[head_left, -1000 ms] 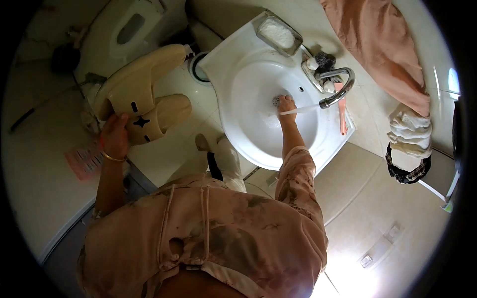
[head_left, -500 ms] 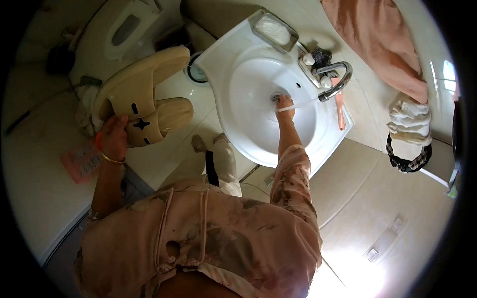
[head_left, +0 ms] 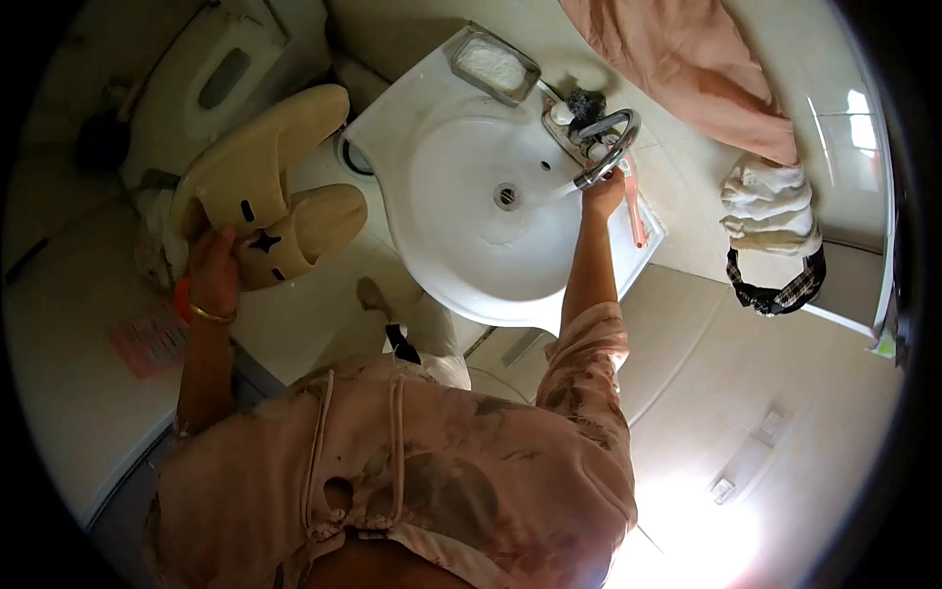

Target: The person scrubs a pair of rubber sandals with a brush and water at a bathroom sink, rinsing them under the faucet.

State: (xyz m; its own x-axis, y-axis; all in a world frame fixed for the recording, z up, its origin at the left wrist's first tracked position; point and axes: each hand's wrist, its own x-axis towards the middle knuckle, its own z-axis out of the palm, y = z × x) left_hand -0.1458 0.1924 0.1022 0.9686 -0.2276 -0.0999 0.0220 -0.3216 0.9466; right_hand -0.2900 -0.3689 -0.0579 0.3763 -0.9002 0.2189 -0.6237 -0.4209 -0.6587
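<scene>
My left hand (head_left: 214,270) is closed on a pair of beige slippers (head_left: 231,182), held together at the left with their straps towards me. The straps have dark cut-outs, one shaped like a star. My right hand (head_left: 602,194) is at the curved metal faucet (head_left: 618,147), beside the tip of its spout. Its fingers are mostly hidden by the spout, so their grip does not show. Below lies the white washbasin (head_left: 442,216), with its drain (head_left: 506,196) in view.
A soap-dish-like tray (head_left: 496,67) with white contents sits on the basin's back corner. By the faucet are a dark scrubber (head_left: 587,105) and a pink-handled tool (head_left: 636,211). A toilet (head_left: 221,83) stands far left. Cloths (head_left: 770,211) hang at the right.
My right hand has moved from the drain up and right to the faucet. The long water stream into the basin no longer shows. My left hand still holds the slippers.
</scene>
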